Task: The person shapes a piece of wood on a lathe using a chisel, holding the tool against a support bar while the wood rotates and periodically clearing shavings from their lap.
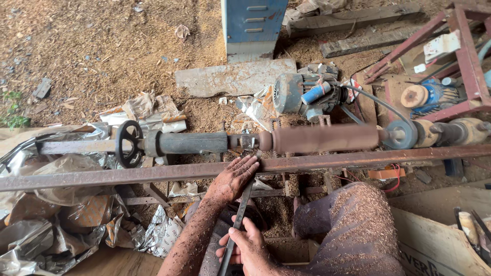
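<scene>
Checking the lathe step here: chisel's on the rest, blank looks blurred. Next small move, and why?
Probably ease the long chisel tip forward into the left end of the brown wooden blank. The blank looks motion-blurred, so likely spinning; the left hand lies over the tool at the rusty rail, the right hand grips its handle end, and the tip seems just short of the wood.

We see a blue cabinet (254, 23) on the sawdust floor (102, 46), an electric motor (302, 93), crumpled plastic sheets (56, 225), and a red metal frame (460, 56).
</scene>
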